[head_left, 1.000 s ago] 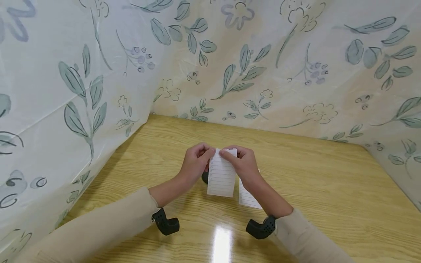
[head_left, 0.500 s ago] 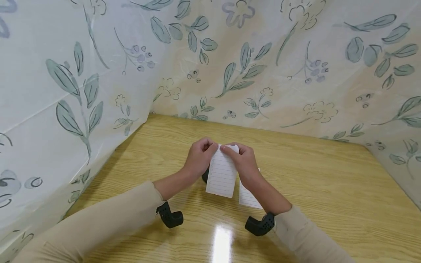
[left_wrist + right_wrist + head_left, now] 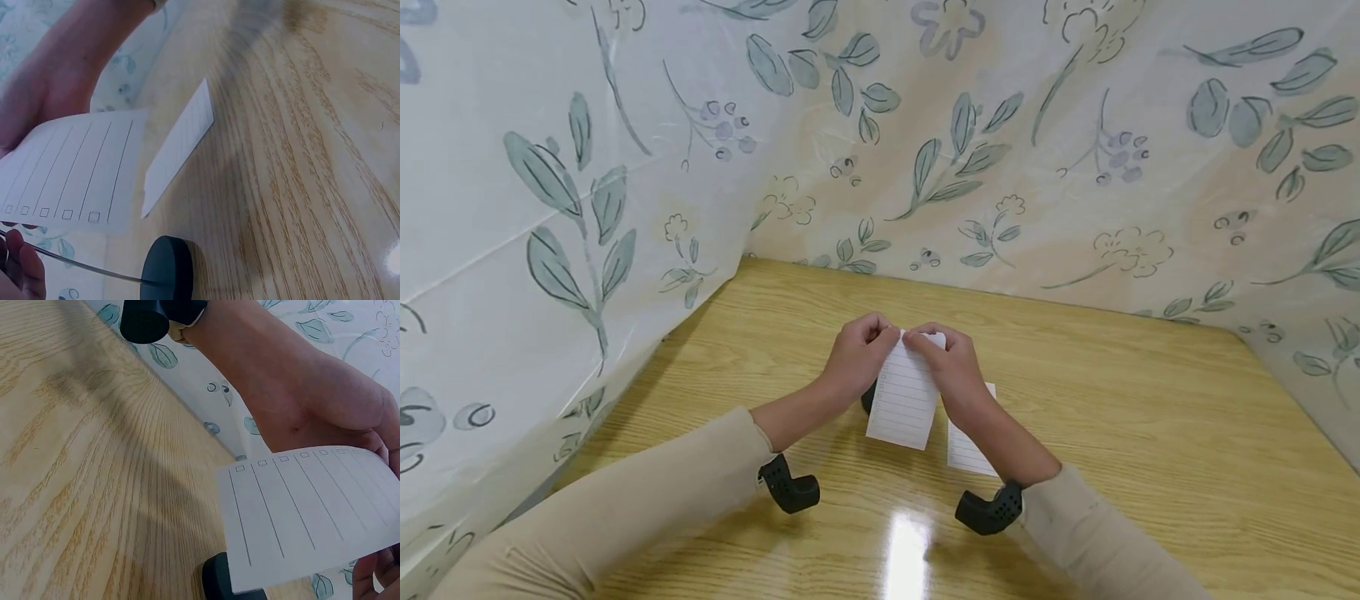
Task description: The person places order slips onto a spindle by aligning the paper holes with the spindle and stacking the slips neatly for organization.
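Note:
A lined sheet of checklist paper (image 3: 904,400) hangs upright in front of me, small checkboxes down its left side. My right hand (image 3: 951,367) pinches its top right part between thumb and fingers. At the top left corner, my left hand (image 3: 859,354) has its thumb curled in close to the paper. In the left wrist view, a thin wire stem (image 3: 94,269) runs from a round black base (image 3: 172,269) up to the left fingers (image 3: 31,269), which grip its upper end. The stem's top is hidden by the hand and paper.
A second lined sheet (image 3: 970,450) lies on the wooden table (image 3: 1112,417), partly under the right forearm. Patterned cloth (image 3: 880,125) encloses the back and sides. Each wrist carries a black camera mount (image 3: 790,487).
Both hands have risen slightly, and the left one has shifted right, closer to the right hand. The paper's lower edge has swung a little left. In the last half second there is hardly any movement.

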Demonstrator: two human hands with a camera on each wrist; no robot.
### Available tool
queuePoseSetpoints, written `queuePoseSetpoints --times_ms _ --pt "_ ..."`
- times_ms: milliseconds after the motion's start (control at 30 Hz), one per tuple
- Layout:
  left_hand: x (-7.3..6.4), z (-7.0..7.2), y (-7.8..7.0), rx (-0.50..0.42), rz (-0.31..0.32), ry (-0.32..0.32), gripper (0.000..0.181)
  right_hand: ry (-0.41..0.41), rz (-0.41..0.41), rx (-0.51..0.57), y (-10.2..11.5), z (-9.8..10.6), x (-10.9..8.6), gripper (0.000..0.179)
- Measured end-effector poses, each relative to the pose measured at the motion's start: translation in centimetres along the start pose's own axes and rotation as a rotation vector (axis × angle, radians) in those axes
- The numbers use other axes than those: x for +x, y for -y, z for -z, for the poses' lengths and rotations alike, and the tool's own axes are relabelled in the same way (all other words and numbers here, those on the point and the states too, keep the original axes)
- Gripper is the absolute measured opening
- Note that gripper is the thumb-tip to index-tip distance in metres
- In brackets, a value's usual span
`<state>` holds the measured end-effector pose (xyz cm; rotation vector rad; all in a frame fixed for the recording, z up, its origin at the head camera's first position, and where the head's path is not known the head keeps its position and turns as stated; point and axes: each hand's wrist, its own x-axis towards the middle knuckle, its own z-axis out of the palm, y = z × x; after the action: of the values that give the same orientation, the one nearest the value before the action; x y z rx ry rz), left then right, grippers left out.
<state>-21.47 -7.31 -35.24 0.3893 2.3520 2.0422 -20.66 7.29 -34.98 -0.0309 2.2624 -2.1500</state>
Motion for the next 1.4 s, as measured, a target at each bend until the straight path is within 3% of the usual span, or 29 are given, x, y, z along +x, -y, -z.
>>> queuePoseSetpoints --times_ms 333,667,967,1400 --pt "-0.1 0.2 0.1 -0.038 0.004 0.018 0.018 0.0 -0.01 0.061 0.1 -0.6 -0.1 0.018" --pt "0.0 0.0 0.3 -0.012 -0.022 0.022 0.017 -0.003 0.001 0.032 0.1 -0.4 0.2 0.017" --pt "-0.1 -0.1 0.9 -0.078 0.075 0.037 0.018 0.011 -0.024 -0.013 -0.4 0.1 0.4 0.015" --pt "0.3 -0.2 1.8 -0.105 0.098 0.05 0.017 0.017 -0.07 -0.076 -1.1 0.7 0.9 0.015"
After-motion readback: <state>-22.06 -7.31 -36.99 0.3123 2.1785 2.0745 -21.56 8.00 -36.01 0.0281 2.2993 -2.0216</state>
